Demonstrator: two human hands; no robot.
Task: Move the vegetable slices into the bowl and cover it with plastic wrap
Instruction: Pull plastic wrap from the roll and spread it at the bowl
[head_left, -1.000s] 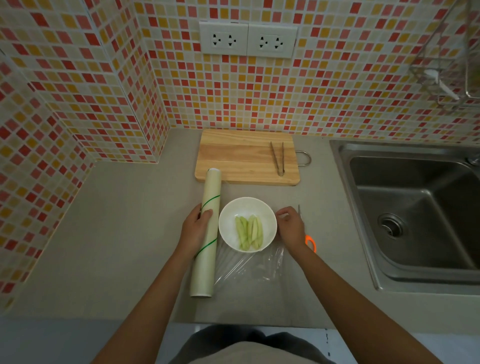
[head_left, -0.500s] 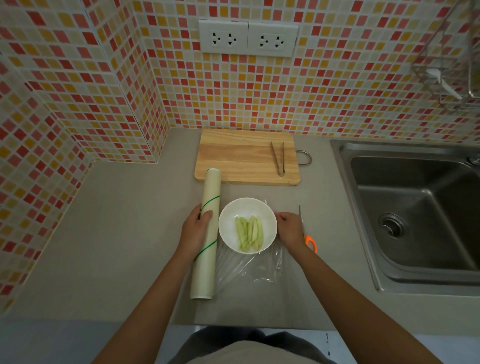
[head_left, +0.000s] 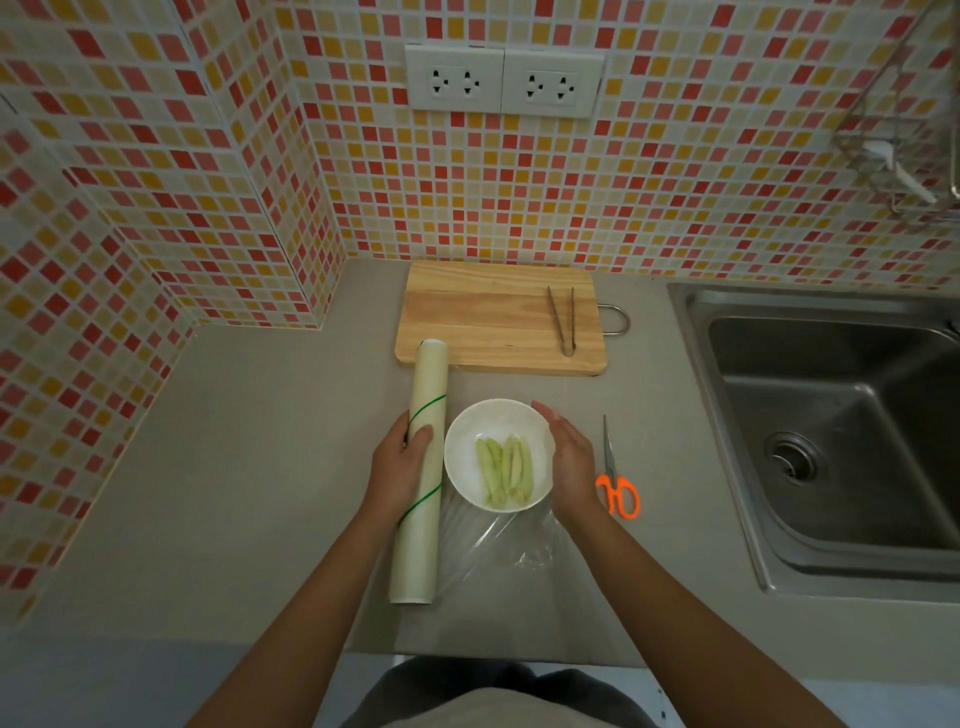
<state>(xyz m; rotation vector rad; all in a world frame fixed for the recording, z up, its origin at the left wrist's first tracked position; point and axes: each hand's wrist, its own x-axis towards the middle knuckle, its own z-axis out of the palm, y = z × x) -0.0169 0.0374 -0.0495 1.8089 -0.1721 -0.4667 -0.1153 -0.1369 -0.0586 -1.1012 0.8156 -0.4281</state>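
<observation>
Glossy white bowl (head_left: 497, 422) between my hands, clear crinkled plastic wrap (head_left: 498, 545) trailing beneath my right wrist; beyond my fingers, pale matt wooden board (head_left: 483, 317) bearing metal tongs (head_left: 563, 322); matt grey counter (head_left: 234, 467).

I counted one bowl (head_left: 497, 454) holding about five vegetable slices (head_left: 505, 470), one plastic wrap roll (head_left: 421, 470), one cutting board (head_left: 500, 317), one tongs (head_left: 562, 319), one scissors (head_left: 615, 480), two sockets (head_left: 503, 80).

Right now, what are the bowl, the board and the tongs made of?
The bowl looks like glossy white ceramic, maybe plastic: smooth and shiny. The board is pale wood, with visible grain stripes. The tongs look like grey metal, thin and slightly shiny.
</observation>
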